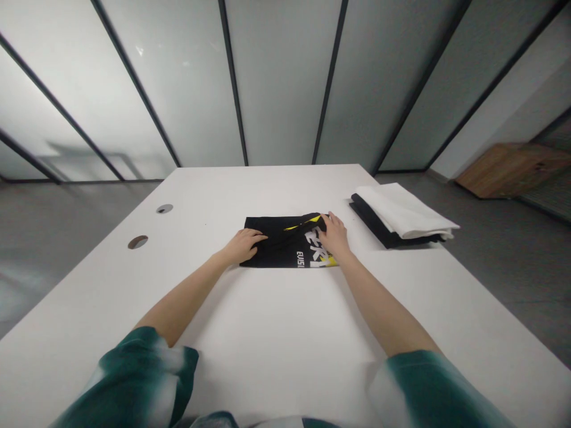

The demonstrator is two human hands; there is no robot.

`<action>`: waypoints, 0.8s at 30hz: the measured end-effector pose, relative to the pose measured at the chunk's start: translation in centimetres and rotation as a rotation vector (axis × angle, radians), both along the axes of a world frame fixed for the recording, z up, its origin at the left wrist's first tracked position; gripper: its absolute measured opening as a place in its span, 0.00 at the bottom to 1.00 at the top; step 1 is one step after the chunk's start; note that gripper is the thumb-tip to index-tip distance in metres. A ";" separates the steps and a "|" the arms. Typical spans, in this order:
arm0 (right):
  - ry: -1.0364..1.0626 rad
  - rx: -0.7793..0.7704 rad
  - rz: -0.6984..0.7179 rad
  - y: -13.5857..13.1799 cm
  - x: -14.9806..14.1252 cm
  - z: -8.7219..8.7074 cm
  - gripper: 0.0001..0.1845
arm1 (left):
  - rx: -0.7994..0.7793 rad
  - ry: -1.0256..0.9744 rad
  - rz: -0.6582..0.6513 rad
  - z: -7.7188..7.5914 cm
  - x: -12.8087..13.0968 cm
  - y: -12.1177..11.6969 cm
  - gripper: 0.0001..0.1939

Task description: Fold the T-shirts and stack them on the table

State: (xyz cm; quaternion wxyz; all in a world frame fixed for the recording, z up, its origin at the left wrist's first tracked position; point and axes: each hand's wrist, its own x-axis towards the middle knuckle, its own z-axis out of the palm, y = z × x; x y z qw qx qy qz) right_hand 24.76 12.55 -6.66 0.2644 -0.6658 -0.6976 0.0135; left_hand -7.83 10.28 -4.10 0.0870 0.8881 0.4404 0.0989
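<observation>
A folded black garment with white lettering and yellow print lies on the white table in front of me. It forms a rough rectangle, and whether it is a T-shirt cannot be told. My left hand rests on its left part, fingers stretched out over the cloth. At the far right corner, my right hand has its fingers closed on the fabric's edge. A yellow strip shows along a slightly raised fold beside the right fingers. Part of the print is hidden under that hand.
To the right, near the edge of the white table, lies a stack of folded cloth: a white piece on top of a black piece. Two round holes pierce the tabletop at left. Frosted glass panels stand behind; a wooden cabinet is far right.
</observation>
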 end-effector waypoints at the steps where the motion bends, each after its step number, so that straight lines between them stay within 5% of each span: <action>1: 0.009 -0.032 -0.001 0.3 0.2 -0.1 0.35 | 0.000 -0.045 0.005 0.0 0.1 0.4 0.24; 6: 0.134 -0.144 0.021 2.9 1.2 0.0 0.40 | -0.087 -0.384 0.246 0.0 0.3 2.8 0.16; 10: 0.261 -0.202 0.001 5.4 1.7 0.6 0.26 | -0.156 -0.557 0.518 -0.3 0.7 4.7 0.20; 15: 0.345 -0.158 -0.030 7.4 1.1 1.2 0.20 | -0.157 -0.488 0.739 -0.9 1.0 6.7 0.20; 18: 0.238 -0.153 -0.082 7.4 0.7 0.9 0.22 | -0.157 -0.396 0.809 -0.9 1.1 6.9 0.15; 21: 0.094 -0.087 -0.116 6.4 0.2 0.7 0.27 | 0.028 -0.304 0.840 -0.5 1.7 6.0 0.15; 24: -0.002 0.016 0.002 4.6 -0.8 0.9 0.28 | 0.224 -0.220 0.671 0.2 3.1 4.6 0.22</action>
